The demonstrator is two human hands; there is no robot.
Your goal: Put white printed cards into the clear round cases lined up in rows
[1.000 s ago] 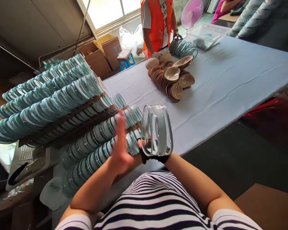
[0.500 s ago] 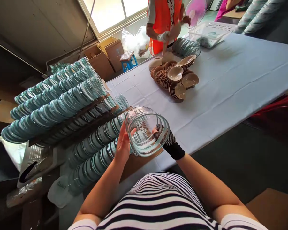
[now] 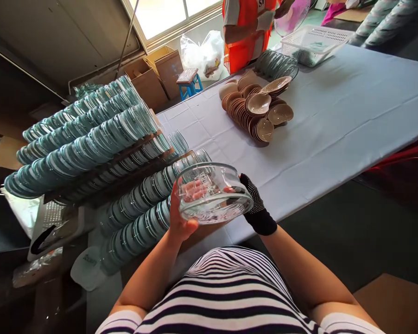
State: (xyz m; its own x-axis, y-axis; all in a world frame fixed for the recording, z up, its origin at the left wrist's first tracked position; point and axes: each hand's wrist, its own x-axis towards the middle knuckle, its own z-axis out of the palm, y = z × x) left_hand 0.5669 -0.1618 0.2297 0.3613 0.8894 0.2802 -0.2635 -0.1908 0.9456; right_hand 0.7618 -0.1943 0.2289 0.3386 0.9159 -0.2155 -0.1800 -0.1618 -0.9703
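The long table under the pale blue cloth (image 3: 334,120) runs away from you, and on your left the rows of nested clear glass bowls with blue-green rims (image 3: 80,139) lie on their sides in tiers on a rack, filling most of that end. Further up the cloth sits a heap of brown shallow dishes (image 3: 257,109), with a white plastic basket (image 3: 313,41) beyond it and a person in an orange vest (image 3: 247,32) at the far edge.

You hold 1 round clear glass bowl (image 3: 214,192) above the near table edge, level, just in front of the lowest row. Your bare left hand (image 3: 181,213) cups its left wall and base; your right hand in the black dotted glove (image 3: 256,208) closes on its right rim. Judging by this, only this 1 bowl is out of the rows and in hand; the many stacked ones look untouched.
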